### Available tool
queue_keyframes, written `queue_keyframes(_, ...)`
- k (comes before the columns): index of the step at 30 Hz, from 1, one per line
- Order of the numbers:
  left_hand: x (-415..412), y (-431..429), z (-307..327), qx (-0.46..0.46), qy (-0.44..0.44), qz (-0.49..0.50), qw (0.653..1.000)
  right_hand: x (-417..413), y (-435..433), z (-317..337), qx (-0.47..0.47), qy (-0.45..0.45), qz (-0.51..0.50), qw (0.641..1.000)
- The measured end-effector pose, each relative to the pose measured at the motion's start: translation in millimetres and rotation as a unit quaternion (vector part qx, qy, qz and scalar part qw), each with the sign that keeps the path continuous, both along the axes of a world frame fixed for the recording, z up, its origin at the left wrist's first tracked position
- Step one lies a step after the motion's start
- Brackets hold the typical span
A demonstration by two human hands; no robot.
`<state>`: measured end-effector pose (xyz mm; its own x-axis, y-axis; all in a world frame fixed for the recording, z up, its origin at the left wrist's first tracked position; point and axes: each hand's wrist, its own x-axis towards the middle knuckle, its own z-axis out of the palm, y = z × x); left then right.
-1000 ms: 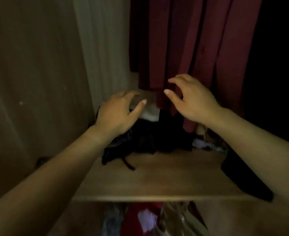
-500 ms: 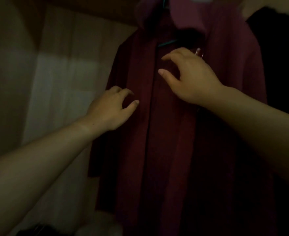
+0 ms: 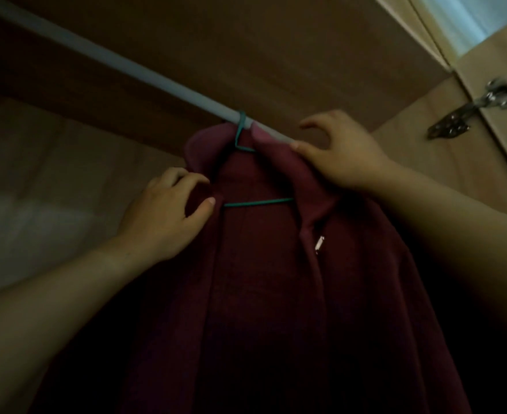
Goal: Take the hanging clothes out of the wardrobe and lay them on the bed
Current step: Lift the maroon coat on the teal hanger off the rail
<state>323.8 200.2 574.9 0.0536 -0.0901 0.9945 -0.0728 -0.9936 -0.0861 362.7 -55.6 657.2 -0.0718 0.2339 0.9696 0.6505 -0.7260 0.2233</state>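
Up under the wardrobe's top panel, a maroon jacket (image 3: 264, 279) hangs on a teal wire hanger (image 3: 241, 144) hooked over the pale rail (image 3: 126, 67). Left hand (image 3: 165, 219) sits at the near-left collar edge, fingers (image 3: 186, 182) curled loose with the thumb apart, not clearly pinching anything yet. Right hand (image 3: 344, 153) is up at the right side of the collar just below the rail, fingers spread, thumb tip touching fabric. If it were me, I'd grab the hook itself rather than the cloth, lift it straight up clear of the rail, and steady the shoulder with the other hand so the jacket doesn't slide off that thin wire.
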Motion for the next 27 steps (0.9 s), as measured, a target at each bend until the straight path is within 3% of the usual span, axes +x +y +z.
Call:
queue_keyframes(5,-0.1,-2.1,30.5,-0.007,-0.048,-0.023,0.999,16.9,23.2,5.1,-0.037,0.12,-0.022,0.992)
queue_keyframes(11,0.8,-9.8,60.1,-0.055,-0.045,-0.041,0.997,21.7,33.5,3.6,-0.047,0.053,-0.125,0.99)
queue_keyframes(16,4.2,-12.5,64.5,-0.067,0.027,-0.066,0.995,22.2,40.7,6.0,-0.058,0.08,-0.052,0.994)
queue_keyframes(27,6.9,-12.8,55.1,0.026,0.077,-0.035,0.996,44.5,46.0,15.8,0.083,0.143,0.096,0.981)
